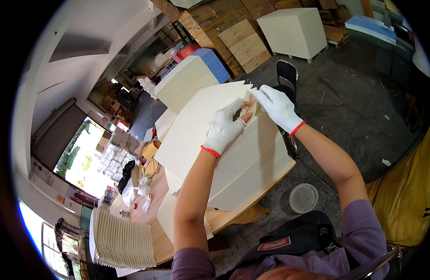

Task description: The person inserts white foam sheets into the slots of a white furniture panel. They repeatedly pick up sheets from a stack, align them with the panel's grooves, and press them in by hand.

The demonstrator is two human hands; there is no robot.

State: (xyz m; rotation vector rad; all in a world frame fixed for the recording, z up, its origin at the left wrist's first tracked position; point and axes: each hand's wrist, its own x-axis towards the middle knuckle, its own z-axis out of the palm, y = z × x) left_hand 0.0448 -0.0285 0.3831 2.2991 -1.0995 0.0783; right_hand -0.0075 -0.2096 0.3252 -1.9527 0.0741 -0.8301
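A tall stack of large cream sheets (191,128) lies in front of me on a wooden table. Both my hands wear white knit gloves with red cuffs and work at the stack's far right corner. My left hand (226,123) rests over the top, bare thumb and fingertip curled round the lifted edge of some sheets. Just right of it, my right hand (276,107) has its fingers pressed together on the corner of the sheets. Several sheet edges fan apart between the hands. The undersides of the right fingers are hidden.
Folded cream pieces (121,238) stand in a row at the table's near left. Gloves and tape rolls clutter the tabletop (163,186). Beyond are another cream stack (187,81), a black chair (288,74) and a palletised block (292,32). A round lid-like disc (303,198) lies on the floor.
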